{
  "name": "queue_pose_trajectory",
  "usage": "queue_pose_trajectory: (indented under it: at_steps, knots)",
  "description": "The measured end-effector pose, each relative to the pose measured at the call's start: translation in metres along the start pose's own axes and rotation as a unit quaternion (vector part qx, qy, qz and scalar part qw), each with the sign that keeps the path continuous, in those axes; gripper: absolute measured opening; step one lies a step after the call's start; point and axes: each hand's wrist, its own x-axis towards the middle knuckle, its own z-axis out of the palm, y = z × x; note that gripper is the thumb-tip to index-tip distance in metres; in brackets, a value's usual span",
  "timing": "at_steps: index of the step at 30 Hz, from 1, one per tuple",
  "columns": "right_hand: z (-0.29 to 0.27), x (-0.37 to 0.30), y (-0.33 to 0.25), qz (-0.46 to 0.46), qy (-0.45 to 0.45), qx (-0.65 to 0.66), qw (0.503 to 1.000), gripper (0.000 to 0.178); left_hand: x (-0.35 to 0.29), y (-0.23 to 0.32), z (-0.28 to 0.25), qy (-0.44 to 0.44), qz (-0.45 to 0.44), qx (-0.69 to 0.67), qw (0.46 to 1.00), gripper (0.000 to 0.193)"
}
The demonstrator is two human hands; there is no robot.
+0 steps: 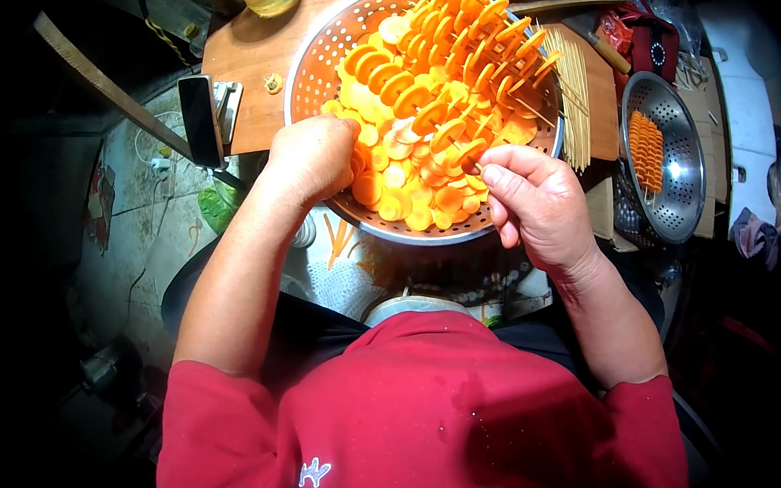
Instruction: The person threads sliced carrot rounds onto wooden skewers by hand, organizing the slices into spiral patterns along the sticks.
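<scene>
A large steel colander (311, 80) is heaped with round carrot slices (396, 177). Between the thumb and fingers of my right hand (538, 192) is the lower end of a carrot skewer (431, 116), its slices spaced apart along the stick and slanting up to the left. My left hand (315, 155) is closed at the colander's left side, against the loose slices; its fingertips are turned away, so what they hold is hidden. Several finished carrot skewers (476, 27) lie across the heap at the far right side.
Bare bamboo sticks (575, 102) lie right of the colander on the wooden table (244, 62). Farther right, a smaller colander (683, 189) holds more threaded carrots (646, 151). A phone (199, 121) stands at left near a carrot end (273, 83). A knife handle (608, 54) shows at the back right.
</scene>
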Motion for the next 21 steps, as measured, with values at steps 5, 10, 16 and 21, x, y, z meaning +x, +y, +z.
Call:
queue_pose_trajectory:
  at_steps: [5, 10, 16, 21]
  knots:
    - [0.000, 0.001, 0.001, -0.001, -0.006, -0.009, 1.000, 0.018, 0.002, -0.004, -0.004, -0.019, 0.019, -0.006, 1.000, 0.023]
    - [-0.002, 0.001, 0.000, 0.002, -0.020, -0.020, 1.000, 0.019, 0.001, -0.018, -0.020, -0.062, -0.026, -0.247, 0.967, 0.025]
    - [-0.002, -0.002, -0.004, 0.011, -0.048, -0.008, 0.999, 0.019, 0.013, -0.035, -0.017, 0.087, -0.079, -0.612, 0.782, 0.009]
    - [-0.004, -0.002, -0.002, 0.017, -0.047, -0.005, 0.999, 0.019, 0.019, -0.040, -0.013, 0.155, -0.058, -0.779, 0.605, 0.014]
